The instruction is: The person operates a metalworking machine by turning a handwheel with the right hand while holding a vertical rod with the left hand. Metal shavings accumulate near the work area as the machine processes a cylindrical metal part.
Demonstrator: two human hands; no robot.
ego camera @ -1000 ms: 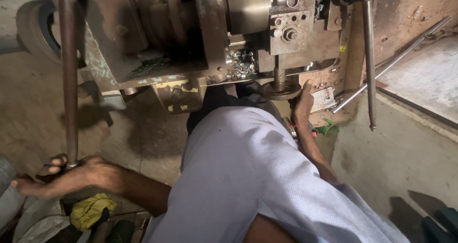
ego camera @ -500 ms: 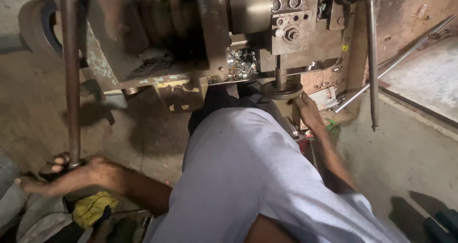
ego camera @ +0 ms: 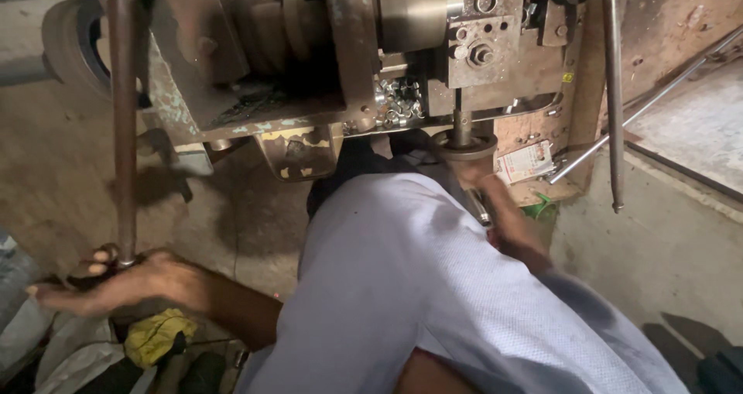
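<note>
The left hand (ego camera: 116,282) rests low at the foot of a long upright steel rod (ego camera: 122,123), its fingers (ego camera: 97,258) curled loosely about the rod's base while the rest of the hand spreads flat; whether they clamp the rod or only steady it cannot be told. The rod looks heavy, stiff and likely greasy, so by my judgement it is best gripped low, where the hand is, with the whole palm wrapped round it. The right hand (ego camera: 503,216) reaches up under the worn machine (ego camera: 340,61), closed around a slim metal tool (ego camera: 477,207), just below a round collar (ego camera: 463,146) on a short vertical shaft. The tool seems small, rigid and smooth, apt to slip from an oily grasp. A yellow rag (ego camera: 155,336) lies beneath the left forearm, a loose heap of metal rings (ego camera: 398,104) sits on the machine's ledge, and a thin lever (ego camera: 614,100) hangs at the right.
</note>
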